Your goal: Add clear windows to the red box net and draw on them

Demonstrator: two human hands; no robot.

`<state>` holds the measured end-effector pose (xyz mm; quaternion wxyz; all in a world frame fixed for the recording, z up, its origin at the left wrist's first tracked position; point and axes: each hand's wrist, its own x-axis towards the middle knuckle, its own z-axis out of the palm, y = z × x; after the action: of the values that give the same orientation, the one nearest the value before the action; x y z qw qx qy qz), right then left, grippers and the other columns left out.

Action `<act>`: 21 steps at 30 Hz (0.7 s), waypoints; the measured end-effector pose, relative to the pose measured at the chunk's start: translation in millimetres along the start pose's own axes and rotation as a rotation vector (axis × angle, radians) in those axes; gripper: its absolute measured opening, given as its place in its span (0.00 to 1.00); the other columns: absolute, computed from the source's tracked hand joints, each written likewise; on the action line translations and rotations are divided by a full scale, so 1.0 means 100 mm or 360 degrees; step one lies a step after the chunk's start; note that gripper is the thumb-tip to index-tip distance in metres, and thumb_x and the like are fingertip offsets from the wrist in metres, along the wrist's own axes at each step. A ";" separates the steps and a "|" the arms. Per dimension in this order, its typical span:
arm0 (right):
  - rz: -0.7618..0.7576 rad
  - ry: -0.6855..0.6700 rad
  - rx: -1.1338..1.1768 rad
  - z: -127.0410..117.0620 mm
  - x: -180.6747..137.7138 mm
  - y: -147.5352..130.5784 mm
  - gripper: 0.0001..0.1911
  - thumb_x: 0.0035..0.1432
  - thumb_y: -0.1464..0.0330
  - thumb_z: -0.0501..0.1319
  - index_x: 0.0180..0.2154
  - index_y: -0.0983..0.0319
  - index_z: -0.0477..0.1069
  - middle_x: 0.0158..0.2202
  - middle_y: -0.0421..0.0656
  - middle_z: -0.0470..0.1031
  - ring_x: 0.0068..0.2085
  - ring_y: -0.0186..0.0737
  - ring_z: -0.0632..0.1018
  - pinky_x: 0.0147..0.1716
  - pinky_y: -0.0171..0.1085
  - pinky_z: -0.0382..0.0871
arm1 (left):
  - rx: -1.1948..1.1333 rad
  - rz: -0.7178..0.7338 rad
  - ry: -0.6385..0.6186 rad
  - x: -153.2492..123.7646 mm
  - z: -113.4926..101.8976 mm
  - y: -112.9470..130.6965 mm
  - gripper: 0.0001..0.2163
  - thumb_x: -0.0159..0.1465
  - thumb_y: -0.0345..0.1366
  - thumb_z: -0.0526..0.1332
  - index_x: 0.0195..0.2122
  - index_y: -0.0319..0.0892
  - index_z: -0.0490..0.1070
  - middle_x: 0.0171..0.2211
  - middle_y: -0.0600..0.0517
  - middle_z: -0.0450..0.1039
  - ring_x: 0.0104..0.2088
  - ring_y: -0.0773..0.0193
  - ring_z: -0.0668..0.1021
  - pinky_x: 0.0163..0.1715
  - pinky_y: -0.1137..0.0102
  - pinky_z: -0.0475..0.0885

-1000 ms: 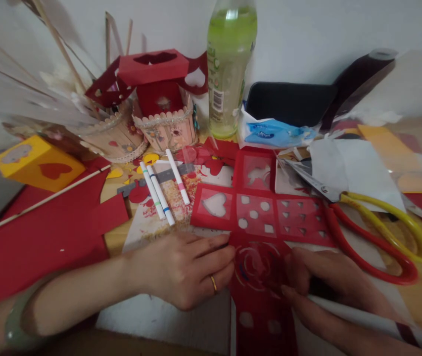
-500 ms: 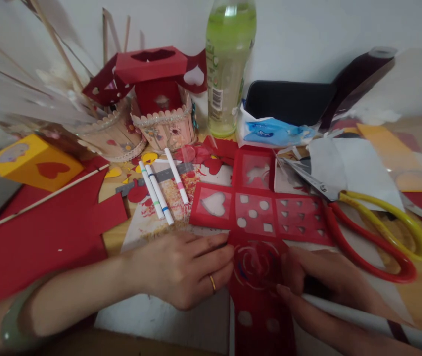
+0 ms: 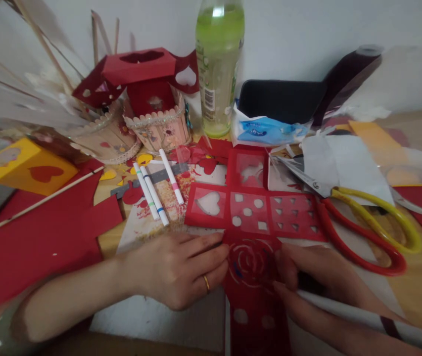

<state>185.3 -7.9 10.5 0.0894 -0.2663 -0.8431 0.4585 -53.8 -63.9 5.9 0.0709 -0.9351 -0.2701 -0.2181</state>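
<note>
My left hand point(image 3: 184, 269) lies with fingers extended, their tips against the left edge of a red paper cutout point(image 3: 250, 314). Its thumb is hidden. Curved slits in rings and a small blue mark show on the panel between my hands, with round holes below. My right hand point(image 3: 318, 282) is closed around a white marker point(image 3: 359, 309) with a dark band. The marker's tip is hidden near the fingers at the panel's right side. Above, joined red panels carry heart point(image 3: 209, 202), round, square and triangular openings under clear film.
Large scissors point(image 3: 362, 242) with red and yellow handles lie right. Several white markers point(image 3: 154, 195) lie left of the panels. Behind stand a green-topped bottle point(image 3: 220, 74), a tissue pack point(image 3: 266, 131), a dark phone point(image 3: 281, 99) and stick-sided baskets point(image 3: 159, 131). A yellow box point(image 3: 28, 165) sits far left.
The whole scene has shifted slightly left in view. Both hands keep nearly the same place on the red paper, and the marker stays in my right hand.
</note>
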 end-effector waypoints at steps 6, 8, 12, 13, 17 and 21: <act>0.0022 -0.0044 0.0033 0.00 0.01 -0.01 0.12 0.53 0.76 0.54 0.24 0.58 0.52 0.19 0.33 0.60 0.20 0.28 0.61 0.18 0.29 0.55 | 0.0002 0.0010 0.0003 0.00 0.01 0.00 0.14 0.67 0.25 0.48 0.35 0.33 0.74 0.37 0.46 0.79 0.39 0.57 0.80 0.32 0.69 0.77; 0.0044 0.0034 0.0057 0.00 0.00 0.00 0.13 0.53 0.75 0.54 0.23 0.58 0.52 0.19 0.33 0.59 0.20 0.28 0.61 0.17 0.29 0.54 | 0.0008 0.0015 -0.0001 -0.01 0.00 0.00 0.14 0.67 0.25 0.48 0.35 0.33 0.74 0.38 0.45 0.79 0.39 0.57 0.80 0.33 0.69 0.77; 0.0100 0.0211 0.0105 -0.03 -0.03 0.02 0.13 0.55 0.72 0.54 0.22 0.58 0.53 0.18 0.34 0.60 0.19 0.30 0.62 0.16 0.29 0.55 | 0.0030 0.0014 0.0001 -0.01 0.00 0.00 0.14 0.67 0.25 0.48 0.35 0.34 0.74 0.38 0.46 0.79 0.39 0.59 0.80 0.33 0.70 0.77; 0.0112 0.0233 0.0121 -0.03 -0.04 0.03 0.13 0.56 0.71 0.54 0.22 0.58 0.53 0.18 0.34 0.61 0.19 0.30 0.62 0.16 0.29 0.55 | 0.0033 0.0010 0.0002 -0.01 0.00 0.00 0.14 0.67 0.25 0.48 0.35 0.34 0.74 0.38 0.46 0.79 0.39 0.59 0.80 0.33 0.70 0.77; 0.0097 0.0264 0.0118 -0.01 -0.08 0.05 0.14 0.57 0.69 0.55 0.22 0.58 0.54 0.18 0.35 0.62 0.19 0.30 0.63 0.16 0.30 0.56 | 0.0019 0.0008 -0.0008 -0.03 0.01 0.00 0.14 0.67 0.25 0.48 0.36 0.34 0.74 0.39 0.46 0.78 0.40 0.59 0.80 0.33 0.70 0.76; 0.0019 0.0205 0.0005 0.03 -0.09 0.04 0.13 0.57 0.70 0.55 0.23 0.58 0.55 0.18 0.35 0.63 0.19 0.30 0.63 0.16 0.30 0.55 | 0.0026 0.0004 -0.0013 -0.03 0.01 0.00 0.13 0.67 0.26 0.48 0.36 0.34 0.73 0.39 0.46 0.78 0.39 0.59 0.80 0.31 0.70 0.77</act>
<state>193.4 -13.6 6.3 0.1411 -0.3002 -0.8334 0.4421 -55.9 -65.5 3.9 0.0778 -0.9357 -0.2711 -0.2119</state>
